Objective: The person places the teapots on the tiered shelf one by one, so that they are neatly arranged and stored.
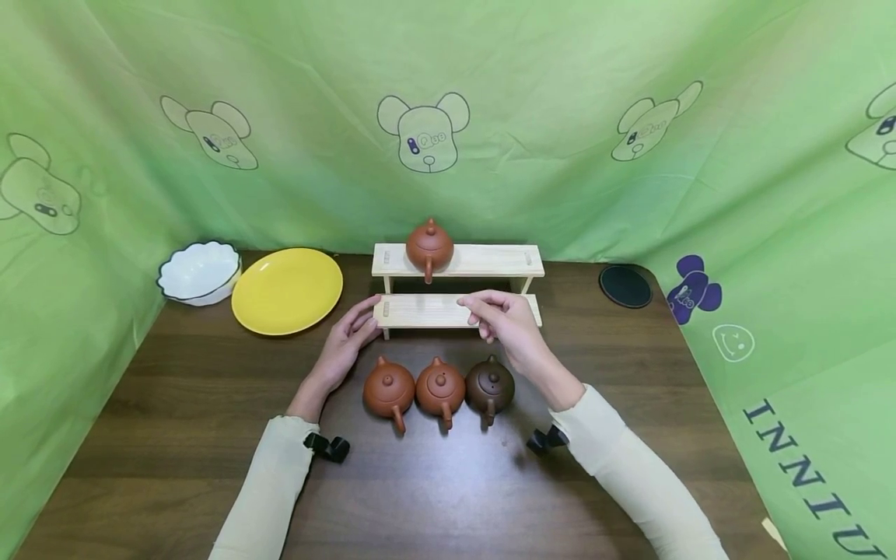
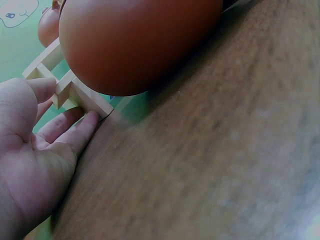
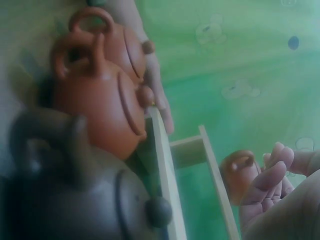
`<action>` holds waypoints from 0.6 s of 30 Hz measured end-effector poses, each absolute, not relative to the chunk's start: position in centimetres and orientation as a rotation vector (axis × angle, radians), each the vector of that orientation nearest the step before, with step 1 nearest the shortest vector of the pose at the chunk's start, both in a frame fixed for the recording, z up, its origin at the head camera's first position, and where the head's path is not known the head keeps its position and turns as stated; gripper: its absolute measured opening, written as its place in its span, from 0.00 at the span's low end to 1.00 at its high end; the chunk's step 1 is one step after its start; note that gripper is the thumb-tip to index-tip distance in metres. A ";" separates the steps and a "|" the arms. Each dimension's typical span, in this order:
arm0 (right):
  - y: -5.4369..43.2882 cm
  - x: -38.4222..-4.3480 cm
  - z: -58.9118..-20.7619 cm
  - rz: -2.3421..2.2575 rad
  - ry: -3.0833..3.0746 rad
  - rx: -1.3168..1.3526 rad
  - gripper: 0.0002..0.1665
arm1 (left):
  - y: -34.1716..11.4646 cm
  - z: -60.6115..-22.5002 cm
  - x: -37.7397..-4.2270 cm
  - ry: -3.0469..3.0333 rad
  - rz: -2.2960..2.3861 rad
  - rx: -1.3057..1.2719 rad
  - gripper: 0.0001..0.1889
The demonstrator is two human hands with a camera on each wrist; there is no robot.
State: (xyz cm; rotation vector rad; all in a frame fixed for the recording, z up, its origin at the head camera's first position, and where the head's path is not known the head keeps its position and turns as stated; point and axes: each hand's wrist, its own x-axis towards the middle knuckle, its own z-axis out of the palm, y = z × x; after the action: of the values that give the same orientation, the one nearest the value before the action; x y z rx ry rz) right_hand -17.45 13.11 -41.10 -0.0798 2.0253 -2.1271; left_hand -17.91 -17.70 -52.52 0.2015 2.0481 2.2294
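Observation:
In the head view my left hand point(image 1: 341, 346) grips the left end of the low step of a pale wooden two-step stand point(image 1: 427, 311), thumb in front and fingers around the end. My right hand point(image 1: 509, 323) hovers over that step's right half, fingers curled and tips close to the thumb; nothing shows between them. A reddish-brown clay teapot point(image 1: 429, 247) stands on the upper step. In front of the stand, two more reddish-brown teapots point(image 1: 388, 393) point(image 1: 440, 389) and a dark brown teapot point(image 1: 490, 386) form a row, spouts or handles toward me.
At the back left are a white scalloped bowl point(image 1: 199, 272) and a yellow plate point(image 1: 287, 292). A black round coaster point(image 1: 625, 286) lies at the back right. Green printed cloth point(image 1: 532, 194) hangs behind and beside the wooden table point(image 1: 434, 498).

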 end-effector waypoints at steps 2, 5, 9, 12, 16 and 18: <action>13.3 -16.9 -41.3 -2.124 2.019 -0.073 0.11 | -17.7 -52.5 -17.9 2.043 2.236 0.204 0.28; 13.7 -15.9 -41.7 -2.108 2.014 -0.057 0.10 | -17.6 -52.5 -17.8 2.050 2.234 0.209 0.28; 14.3 -14.8 -42.4 -2.082 2.022 -0.030 0.10 | -17.6 -52.5 -17.8 2.059 2.226 0.216 0.28; 14.8 -14.2 -42.9 -2.068 2.031 -0.022 0.11 | -17.6 -52.4 -17.8 2.049 2.234 0.217 0.28; 15.5 -13.4 -43.5 -2.043 2.040 -0.026 0.12 | -17.7 -52.4 -17.8 2.040 2.241 0.209 0.28; 15.7 -12.9 -43.8 -2.029 2.047 -0.027 0.13 | -17.7 -52.4 -17.8 2.038 2.241 0.204 0.28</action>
State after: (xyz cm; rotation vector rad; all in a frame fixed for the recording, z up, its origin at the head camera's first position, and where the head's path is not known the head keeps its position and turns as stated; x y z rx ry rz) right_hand -12.90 15.75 -43.78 -0.0266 2.0470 -2.0294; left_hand -17.77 -17.71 -52.40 0.2044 2.0377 2.2410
